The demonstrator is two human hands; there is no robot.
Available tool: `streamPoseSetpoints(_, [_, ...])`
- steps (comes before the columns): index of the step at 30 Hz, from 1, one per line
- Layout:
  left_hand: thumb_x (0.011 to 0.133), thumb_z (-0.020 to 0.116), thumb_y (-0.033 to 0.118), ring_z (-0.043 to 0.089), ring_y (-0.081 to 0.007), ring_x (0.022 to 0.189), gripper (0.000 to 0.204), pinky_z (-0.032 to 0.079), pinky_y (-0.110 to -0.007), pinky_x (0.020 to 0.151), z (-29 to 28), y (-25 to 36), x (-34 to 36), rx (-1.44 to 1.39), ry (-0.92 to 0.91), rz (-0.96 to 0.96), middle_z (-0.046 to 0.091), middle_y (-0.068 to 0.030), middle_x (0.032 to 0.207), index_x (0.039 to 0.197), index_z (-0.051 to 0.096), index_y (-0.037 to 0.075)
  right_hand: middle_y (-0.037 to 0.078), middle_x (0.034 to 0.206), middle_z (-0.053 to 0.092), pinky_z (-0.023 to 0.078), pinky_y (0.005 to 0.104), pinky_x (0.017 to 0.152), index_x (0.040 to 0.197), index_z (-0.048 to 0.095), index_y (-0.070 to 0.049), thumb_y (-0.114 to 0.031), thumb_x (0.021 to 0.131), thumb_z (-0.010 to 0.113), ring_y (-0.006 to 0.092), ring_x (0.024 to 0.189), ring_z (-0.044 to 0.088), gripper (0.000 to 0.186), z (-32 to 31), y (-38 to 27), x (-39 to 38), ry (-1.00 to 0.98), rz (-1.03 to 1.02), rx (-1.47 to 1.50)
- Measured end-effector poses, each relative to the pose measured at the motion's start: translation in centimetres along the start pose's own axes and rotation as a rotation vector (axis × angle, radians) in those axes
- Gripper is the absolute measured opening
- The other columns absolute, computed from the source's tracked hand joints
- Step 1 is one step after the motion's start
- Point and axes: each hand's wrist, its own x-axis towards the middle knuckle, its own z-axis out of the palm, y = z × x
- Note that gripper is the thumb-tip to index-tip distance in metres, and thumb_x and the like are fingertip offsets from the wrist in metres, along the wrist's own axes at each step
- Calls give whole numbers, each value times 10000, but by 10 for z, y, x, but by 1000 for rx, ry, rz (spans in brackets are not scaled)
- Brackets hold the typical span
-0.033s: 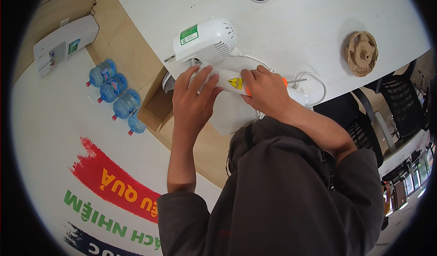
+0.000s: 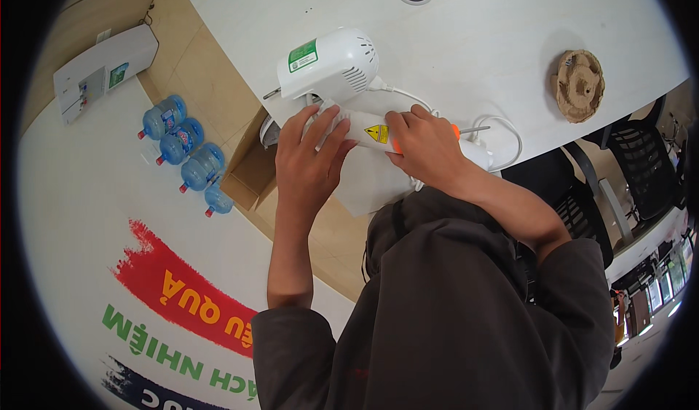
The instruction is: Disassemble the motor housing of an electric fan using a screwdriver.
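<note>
A white vented motor housing [image 2: 328,68], which looks like an electric fan's, lies on the table with a green label up and a thin metal shaft at its left end. Below it, a white tubular stand [image 2: 360,128] bears a yellow warning sticker. Around the stand's left end, beside the housing, the fingers of my left hand [image 2: 307,148] are closed. My right hand [image 2: 431,146] rests on the stand's right part, curled over a screwdriver [image 2: 475,129]. Its orange handle shows on both sides of that hand, and its shaft points right. My fingers hide part of the stand.
A white cord [image 2: 399,89] loops right of the housing. Farther right on the white table [image 2: 473,38] sits a brown moulded-pulp piece [image 2: 580,86]. Left of the table are a cardboard box [image 2: 244,170] and several blue water bottles [image 2: 182,142]. Black chairs [image 2: 641,159] stand at right.
</note>
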Motion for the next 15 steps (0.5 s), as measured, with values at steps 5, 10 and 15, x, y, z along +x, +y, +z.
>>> streamPoseSetpoints(5, [738,808,165,584,-313,1118,357,493,-427,908,3,-3,-2,-2,52,45,638,-78,1196,1059,673,86,75,743,618,486,361,509,860,560,-30,-140,652,807,229,771,606,341,0,0,0,-4,6,-9])
streamPoseSetpoints(10, [813,770,125,532,-278,1111,421,443,-386,953,29,21,-34,-154,385,-291,527,-142,1190,1137,524,15,82,760,629,501,367,523,873,559,-28,-136,657,806,236,792,615,346,-2,-2,1,1,10,-6])
streamPoseSetpoints(15, [935,647,163,475,-209,1155,493,420,-369,988,61,59,-31,-740,616,-1013,445,-144,1240,1283,330,17,94,771,636,510,377,531,878,557,-21,-122,647,807,246,799,618,355,1,-5,0,12,10,-23])
